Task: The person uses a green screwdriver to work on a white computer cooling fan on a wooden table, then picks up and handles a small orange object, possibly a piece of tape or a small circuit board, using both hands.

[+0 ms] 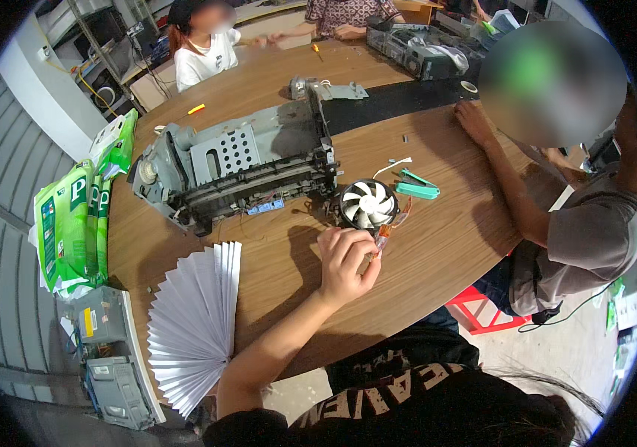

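Note:
My left hand (349, 261) reaches in over the table, its fingers curled and pinched together. At the thumb side it grips a small orange-red piece (383, 237) with thin wires, whose kind I cannot make out. Just beyond the fingertips is a small round cooling fan (368, 203) with white blades and a dark rim. A white wire (393, 167) lies behind the fan, and a teal clip-like tool (416, 185) rests to its right. My right hand is not in view.
A partly stripped printer chassis (259, 167) occupies the table (437, 246). A pleated white paper fan (195, 320) lies left of my forearm. Green paper packs (72, 223) stand at the left edge. A co-worker's arm (508, 175) rests on the right; other people sit across.

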Motion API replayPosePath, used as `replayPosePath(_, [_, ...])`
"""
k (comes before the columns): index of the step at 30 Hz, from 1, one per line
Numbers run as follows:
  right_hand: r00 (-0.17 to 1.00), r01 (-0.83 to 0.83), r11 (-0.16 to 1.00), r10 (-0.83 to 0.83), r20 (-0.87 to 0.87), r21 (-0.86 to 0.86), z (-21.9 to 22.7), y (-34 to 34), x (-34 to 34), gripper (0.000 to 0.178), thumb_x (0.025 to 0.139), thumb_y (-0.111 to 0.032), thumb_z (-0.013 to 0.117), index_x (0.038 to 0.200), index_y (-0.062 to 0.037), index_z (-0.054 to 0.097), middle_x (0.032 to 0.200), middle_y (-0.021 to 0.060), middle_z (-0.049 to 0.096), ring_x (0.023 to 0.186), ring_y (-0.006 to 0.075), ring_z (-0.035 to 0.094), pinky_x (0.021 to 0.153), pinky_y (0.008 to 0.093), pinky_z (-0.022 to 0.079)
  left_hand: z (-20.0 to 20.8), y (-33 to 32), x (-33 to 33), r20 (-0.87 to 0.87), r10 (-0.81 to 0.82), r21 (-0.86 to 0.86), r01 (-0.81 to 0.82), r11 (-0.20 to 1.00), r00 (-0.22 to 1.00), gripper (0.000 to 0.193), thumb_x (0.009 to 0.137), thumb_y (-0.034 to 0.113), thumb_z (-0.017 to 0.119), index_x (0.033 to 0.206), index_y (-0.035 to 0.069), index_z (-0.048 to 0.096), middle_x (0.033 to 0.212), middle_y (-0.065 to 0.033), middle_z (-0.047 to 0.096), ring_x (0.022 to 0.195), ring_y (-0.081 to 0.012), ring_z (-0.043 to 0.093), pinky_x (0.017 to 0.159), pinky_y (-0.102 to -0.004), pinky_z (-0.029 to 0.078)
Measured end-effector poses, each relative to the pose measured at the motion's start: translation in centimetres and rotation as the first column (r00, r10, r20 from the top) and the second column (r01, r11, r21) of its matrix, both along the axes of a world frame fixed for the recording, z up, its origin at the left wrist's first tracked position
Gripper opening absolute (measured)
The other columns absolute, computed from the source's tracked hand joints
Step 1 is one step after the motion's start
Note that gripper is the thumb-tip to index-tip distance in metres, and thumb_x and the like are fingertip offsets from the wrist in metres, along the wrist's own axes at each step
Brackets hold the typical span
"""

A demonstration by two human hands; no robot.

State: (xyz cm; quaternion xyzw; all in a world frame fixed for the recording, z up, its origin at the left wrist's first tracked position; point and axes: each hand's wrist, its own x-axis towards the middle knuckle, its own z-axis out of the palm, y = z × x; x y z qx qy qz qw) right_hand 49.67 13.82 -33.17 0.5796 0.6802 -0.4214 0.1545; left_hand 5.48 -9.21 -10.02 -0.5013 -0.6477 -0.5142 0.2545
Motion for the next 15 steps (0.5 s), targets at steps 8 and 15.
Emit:
replayPosePath(8, [0.999, 0.048, 0.998, -0.048, -0.009, 0.031, -0.8, 0.4, 1.5, 0.052, 0.097, -0.047, 0.043, 0.095, 0.0002, 0.064, 0.078, 0.0156, 0.064, 0.067, 0.0210, 0.057, 0.065, 0.0399, 0.045, -0.1, -0.2, -0.3, 0.006, 0.015, -0.014, -0.015, 1.000, 1.000, 0.020, 0.069, 0.003, 0.071, 0.082, 0.010, 0.057, 0.091, -0.0057, 0.060, 0.087, -0.0251, 0.056, 0.084, -0.0397, 0.038])
replayPosePath(15, [0.991, 0.118, 0.992, -0.120, 0.056, 0.034, -2.8, 0.2, 6.6, 0.055, 0.097, -0.048, 0.042, 0.095, 0.0016, 0.064, 0.077, 0.0172, 0.065, 0.067, 0.0223, 0.057, 0.066, 0.0417, 0.045, 0.0, -0.3, -0.4, -0.014, 0.060, -0.045, -0.060, 0.997, 0.998, 0.020, 0.070, 0.002, 0.071, 0.083, 0.009, 0.057, 0.092, -0.0072, 0.060, 0.087, -0.0271, 0.055, 0.081, -0.0393, 0.040])
